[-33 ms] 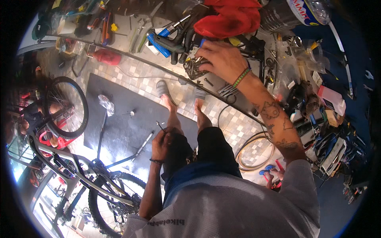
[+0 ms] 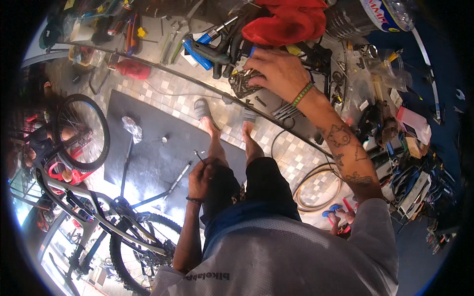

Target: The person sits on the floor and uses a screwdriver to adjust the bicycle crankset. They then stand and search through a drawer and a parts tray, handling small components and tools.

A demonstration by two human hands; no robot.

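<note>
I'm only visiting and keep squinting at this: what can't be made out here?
Head view, all:
- Part of the heap of small parts: hidden by the right hand; whether it pinches one can't be told.
- Small metal piece in the left hand: too small to identify, partly covered by that hand.
- Red cloth: its far end is cut off by the upper edge.

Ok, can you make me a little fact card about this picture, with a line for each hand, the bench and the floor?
Left hand: closed around a thin metal piece, too small to tell what kind
Right hand: fingers at a heap of small metal parts; whether it grips one is hidden
Bench: red cloth and blue-handled tool beyond the heap
Floor: dark mat on pale tiles
</note>
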